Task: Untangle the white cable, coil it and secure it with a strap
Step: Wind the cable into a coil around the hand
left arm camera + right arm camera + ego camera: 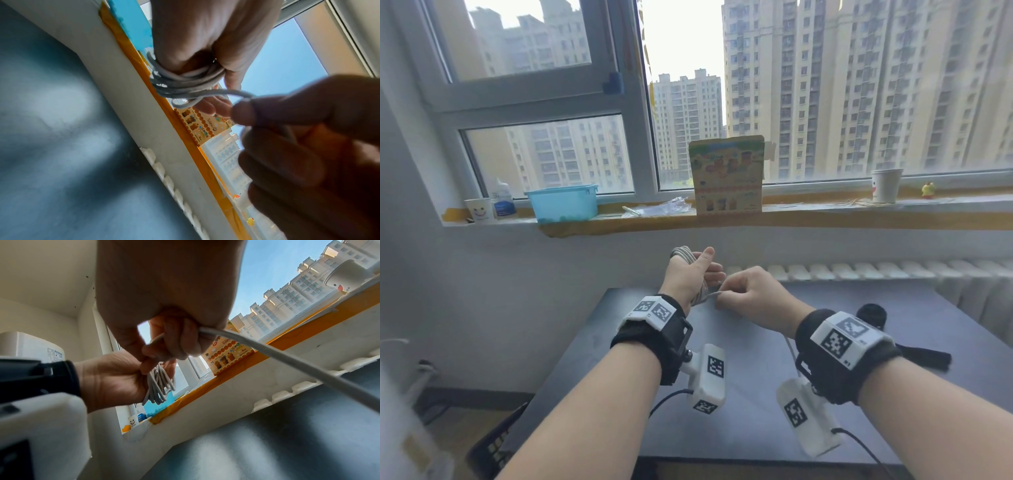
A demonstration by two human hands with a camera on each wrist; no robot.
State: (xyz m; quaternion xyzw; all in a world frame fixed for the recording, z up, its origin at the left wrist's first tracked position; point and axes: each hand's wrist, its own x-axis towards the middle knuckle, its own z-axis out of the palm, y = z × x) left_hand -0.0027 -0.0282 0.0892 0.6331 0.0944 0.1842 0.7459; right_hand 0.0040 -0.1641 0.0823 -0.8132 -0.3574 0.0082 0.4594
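Coiling is nearly done: the left hand [690, 274] grips the white cable [185, 82] loops, the right hand [748, 294] pinches its free tail, which I judge should be wound on next.

Head high, wrists close (shared windowsill [825, 219]).

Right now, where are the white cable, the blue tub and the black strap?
white cable [159, 384]: right wrist view, on the coiled loops in the left hand.
blue tub [563, 204]: head view, on its front wall.
black strap [924, 356]: head view, on its flat part on the table.
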